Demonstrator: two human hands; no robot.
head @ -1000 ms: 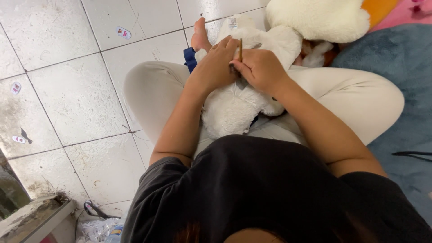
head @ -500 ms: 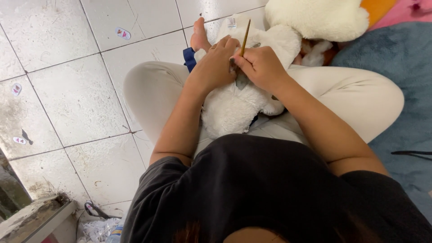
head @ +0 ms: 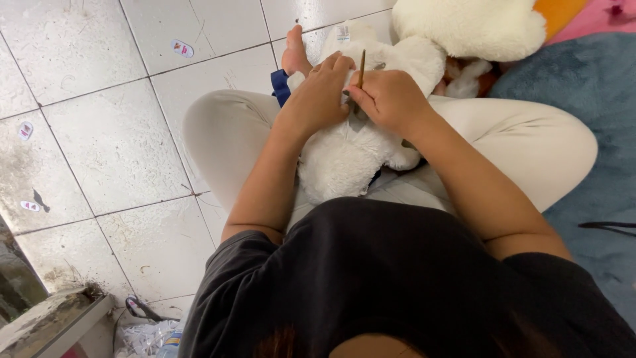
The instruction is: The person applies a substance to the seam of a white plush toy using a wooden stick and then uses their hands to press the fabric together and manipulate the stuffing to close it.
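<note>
The right hand grasps a thin stick, now pushed deeper into the white plush toy; the left hand clenches the fur.

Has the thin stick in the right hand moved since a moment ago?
Yes. The stick in the right hand now stands nearly upright and sits lower; half a second ago it leaned right, reaching higher against the white plush toy.
</note>
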